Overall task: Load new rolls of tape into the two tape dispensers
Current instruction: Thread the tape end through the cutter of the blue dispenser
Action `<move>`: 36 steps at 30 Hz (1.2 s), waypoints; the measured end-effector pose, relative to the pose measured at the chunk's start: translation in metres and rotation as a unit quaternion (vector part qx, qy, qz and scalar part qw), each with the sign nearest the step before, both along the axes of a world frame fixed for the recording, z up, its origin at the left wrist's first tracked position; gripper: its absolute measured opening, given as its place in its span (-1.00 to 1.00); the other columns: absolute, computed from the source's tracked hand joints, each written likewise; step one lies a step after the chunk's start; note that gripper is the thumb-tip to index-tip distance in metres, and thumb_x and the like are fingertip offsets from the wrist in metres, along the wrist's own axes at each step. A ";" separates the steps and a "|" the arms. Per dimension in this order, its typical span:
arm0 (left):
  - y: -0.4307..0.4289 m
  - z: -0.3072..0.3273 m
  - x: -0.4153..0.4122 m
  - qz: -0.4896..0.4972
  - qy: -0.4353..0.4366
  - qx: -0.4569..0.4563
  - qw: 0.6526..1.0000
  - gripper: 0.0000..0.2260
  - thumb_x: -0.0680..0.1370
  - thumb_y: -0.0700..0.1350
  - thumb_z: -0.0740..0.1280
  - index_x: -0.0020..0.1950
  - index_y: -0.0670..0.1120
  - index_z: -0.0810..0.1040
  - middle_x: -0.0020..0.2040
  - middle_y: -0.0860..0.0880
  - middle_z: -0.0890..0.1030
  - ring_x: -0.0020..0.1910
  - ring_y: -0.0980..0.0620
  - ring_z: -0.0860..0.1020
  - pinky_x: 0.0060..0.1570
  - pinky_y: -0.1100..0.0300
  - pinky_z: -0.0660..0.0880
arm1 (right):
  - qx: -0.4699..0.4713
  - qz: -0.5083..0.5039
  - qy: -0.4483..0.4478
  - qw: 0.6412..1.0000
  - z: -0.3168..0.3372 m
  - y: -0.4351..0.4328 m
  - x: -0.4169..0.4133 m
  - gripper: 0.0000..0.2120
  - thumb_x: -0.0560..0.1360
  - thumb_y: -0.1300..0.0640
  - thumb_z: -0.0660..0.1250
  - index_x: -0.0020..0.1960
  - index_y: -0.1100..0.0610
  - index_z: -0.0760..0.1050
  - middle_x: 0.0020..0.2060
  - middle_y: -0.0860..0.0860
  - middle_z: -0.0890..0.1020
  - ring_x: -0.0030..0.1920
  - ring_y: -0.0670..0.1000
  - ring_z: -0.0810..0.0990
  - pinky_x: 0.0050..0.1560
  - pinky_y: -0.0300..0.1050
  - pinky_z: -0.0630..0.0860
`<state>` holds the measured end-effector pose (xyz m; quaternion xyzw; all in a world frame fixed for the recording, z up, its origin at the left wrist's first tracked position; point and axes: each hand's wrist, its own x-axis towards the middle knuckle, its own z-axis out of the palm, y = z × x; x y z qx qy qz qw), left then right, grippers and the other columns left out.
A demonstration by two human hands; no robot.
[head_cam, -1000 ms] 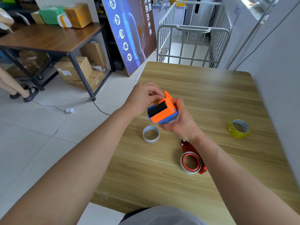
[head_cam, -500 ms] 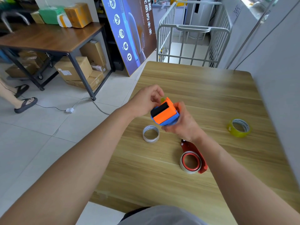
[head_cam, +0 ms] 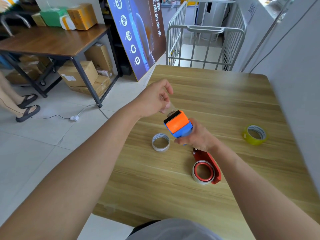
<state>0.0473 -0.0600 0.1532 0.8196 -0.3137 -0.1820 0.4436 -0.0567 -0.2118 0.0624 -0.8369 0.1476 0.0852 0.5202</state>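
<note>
While the right hand [head_cam: 195, 137] is gripping the orange dispenser [head_cam: 177, 124] above the table [head_cam: 225, 101], the left hand [head_cam: 155, 99] is pinching its clear tape end [head_cam: 170, 109]; the red dispenser [head_cam: 207, 163] is lying flat by the right wrist.

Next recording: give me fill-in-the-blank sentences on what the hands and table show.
The right hand grips a dispenser coloured orange and ____.
The left hand pinches a clear strip of ____ leaving it.
The other dispenser, lying on the table, is ____.
The tape roll farthest right is ____.
Missing: blue; tape; red; yellow.
</note>
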 end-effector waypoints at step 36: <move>0.012 0.001 0.025 0.155 -0.034 -0.042 0.986 -0.80 0.43 -0.40 0.32 -0.08 -0.15 0.43 -0.18 -0.17 0.53 -0.31 -0.01 0.51 -0.29 0.15 0.61 | -0.031 0.063 0.090 0.993 0.028 -0.009 -0.009 -0.77 0.27 -0.09 0.55 -0.16 -0.03 0.60 -0.29 -0.08 0.62 -0.26 -0.05 0.59 -0.18 -0.20 0.45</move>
